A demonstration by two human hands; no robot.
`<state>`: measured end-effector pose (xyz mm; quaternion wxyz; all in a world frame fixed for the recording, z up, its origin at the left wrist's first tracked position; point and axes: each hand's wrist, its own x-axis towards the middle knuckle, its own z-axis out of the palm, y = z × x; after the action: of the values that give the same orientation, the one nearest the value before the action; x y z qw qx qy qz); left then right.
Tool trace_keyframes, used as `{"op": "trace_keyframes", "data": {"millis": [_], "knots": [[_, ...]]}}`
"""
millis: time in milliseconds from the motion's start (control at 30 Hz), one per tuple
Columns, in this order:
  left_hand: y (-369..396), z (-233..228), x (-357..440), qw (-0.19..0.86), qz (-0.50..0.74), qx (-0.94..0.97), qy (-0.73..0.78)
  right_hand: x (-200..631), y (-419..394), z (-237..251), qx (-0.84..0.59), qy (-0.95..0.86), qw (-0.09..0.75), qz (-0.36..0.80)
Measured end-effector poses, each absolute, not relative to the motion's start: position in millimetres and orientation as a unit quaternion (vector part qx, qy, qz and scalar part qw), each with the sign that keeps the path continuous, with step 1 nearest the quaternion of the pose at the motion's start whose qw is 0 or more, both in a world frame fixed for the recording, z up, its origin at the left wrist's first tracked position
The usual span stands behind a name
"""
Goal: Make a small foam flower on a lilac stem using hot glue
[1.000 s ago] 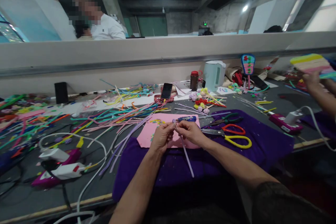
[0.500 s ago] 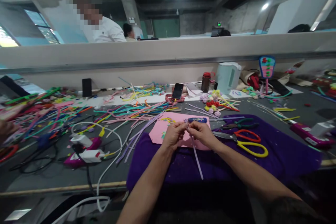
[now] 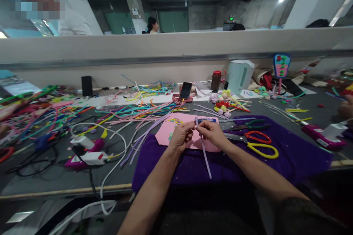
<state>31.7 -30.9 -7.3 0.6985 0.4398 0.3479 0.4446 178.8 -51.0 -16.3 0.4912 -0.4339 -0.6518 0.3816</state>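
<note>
A lilac pipe cleaner (image 3: 205, 159) hangs down from my fingertips, its upper end bent into a small curl. My right hand (image 3: 211, 132) pinches it just below that curl. Closed in a pinch against the same end is my left hand (image 3: 180, 137); the exact contact between its fingertips is too small to make out. Under both hands lies a pink sheet (image 3: 162, 137) with small coloured bits on it, on a purple cloth (image 3: 154, 165). Beside my right hand are scissors (image 3: 261, 150) with red and yellow handles, dark green-handled pliers (image 3: 256, 125) and a blue tube-like object (image 3: 208, 120).
Loose pipe cleaners (image 3: 149, 114) spread across the left and back. Power strips (image 3: 85, 156) with white cables lie left, another (image 3: 322, 136) right. A phone (image 3: 185, 91), bottle (image 3: 216, 81), kettle (image 3: 239, 76) and finished flowers (image 3: 222, 106) stand behind. Co-workers' hands show at both edges.
The curled upper end of the lilac pipe cleaner now shows above my fingertips. My hands have shifted slightly. The person behind the partition has moved left, and a co-worker's hand appears at right.
</note>
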Motion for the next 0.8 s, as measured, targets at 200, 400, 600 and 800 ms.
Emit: {"op": "trace_keyframes", "data": {"millis": [200,400,600,800], "knots": [[-29.7,-11.1,32.7,0.681,0.456,0.443,0.364,177.1,-51.9,-16.3,-0.434,-0.656,0.482,0.386],[-29.4,-10.5,33.6,0.666,0.458,0.45,0.38,176.6,-50.7,-19.0,-0.432,-0.658,0.475,0.392],[-31.3,-7.8,33.1,0.673,0.443,0.457,0.377,176.7,-51.5,-16.8,-0.429,-0.665,0.482,0.376],[-31.2,-5.7,32.1,0.666,0.457,0.459,0.37,176.2,-52.4,-14.6,-0.422,-0.663,0.486,0.382]]}}
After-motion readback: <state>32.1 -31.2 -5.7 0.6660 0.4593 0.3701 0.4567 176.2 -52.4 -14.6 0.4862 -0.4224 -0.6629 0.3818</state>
